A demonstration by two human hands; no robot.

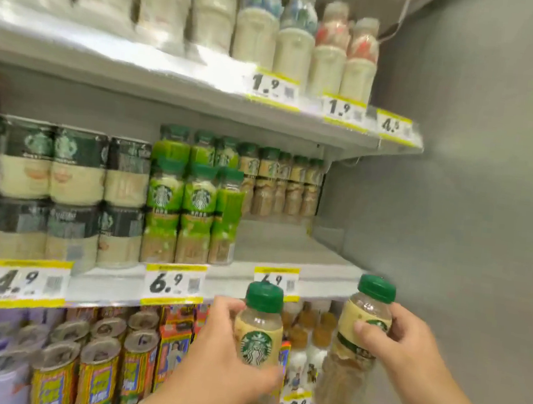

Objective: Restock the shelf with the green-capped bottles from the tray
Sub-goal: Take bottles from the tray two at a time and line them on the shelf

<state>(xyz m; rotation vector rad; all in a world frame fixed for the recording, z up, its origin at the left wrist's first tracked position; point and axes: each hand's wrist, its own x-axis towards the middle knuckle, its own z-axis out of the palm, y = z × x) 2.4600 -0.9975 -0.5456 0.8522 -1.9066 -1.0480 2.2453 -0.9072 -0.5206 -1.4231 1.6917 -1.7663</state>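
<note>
Left hand [222, 358] gripped clear plastic green-capped bottle with beige label [259, 336], thumb and fingers wrapped round body, bottle upright, just below shelf lip. Right hand [407, 348] clamped second green-capped bottle [365, 320], tilted slightly, cap level with shelf edge. Both forearms raised, reaching forward. White middle shelf [286, 253] bare at front right; row of matching beige-label bottles [280, 183] stood only at back. Judged: restock partway, these two not yet placed, front gap left to fill. Tray out of view; remaining stock unknown.
</note>
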